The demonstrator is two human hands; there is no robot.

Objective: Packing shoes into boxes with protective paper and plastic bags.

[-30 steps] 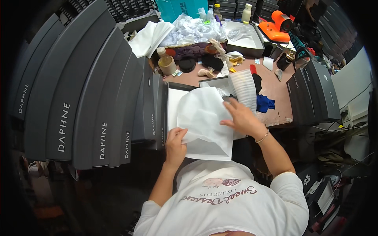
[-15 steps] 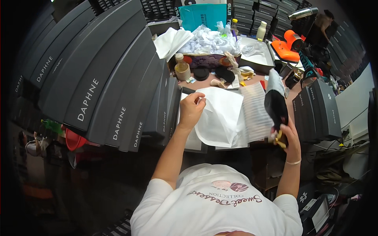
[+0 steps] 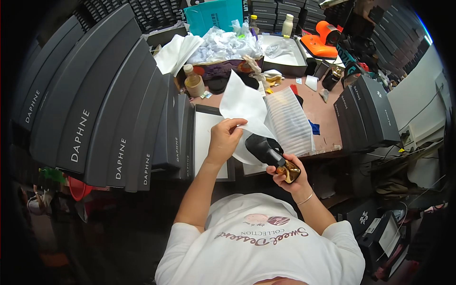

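Note:
My left hand [image 3: 225, 141] is closed, thumb and fingers pinching the edge of a thin white fabric bag [image 3: 241, 101]. The bag's upper part stands raised and folded above the table. From the right, my right hand [image 3: 297, 180] grips a black shoe [image 3: 260, 146] by its shiny gold heel [image 3: 289, 172]. The shoe's toe points up and left and lies against the bag's lower part; whether it is inside the opening cannot be made out. Beside my left hand is an open dark box [image 3: 202, 135] with a white inside.
Tall stacks of dark shoe boxes [image 3: 95, 118] wall off the left; a smaller stack [image 3: 368, 111] stands right. A striped translucent sheet [image 3: 290, 116] lies beside the bag. Behind are a bottle [image 3: 194, 81], crumpled white paper [image 3: 223, 45] and an orange device [image 3: 323, 40].
My right hand has brought the shoe leftward to the bag, its toe now tilted left. My left hand has taken hold of the bag and lifted its edge. The view has shifted.

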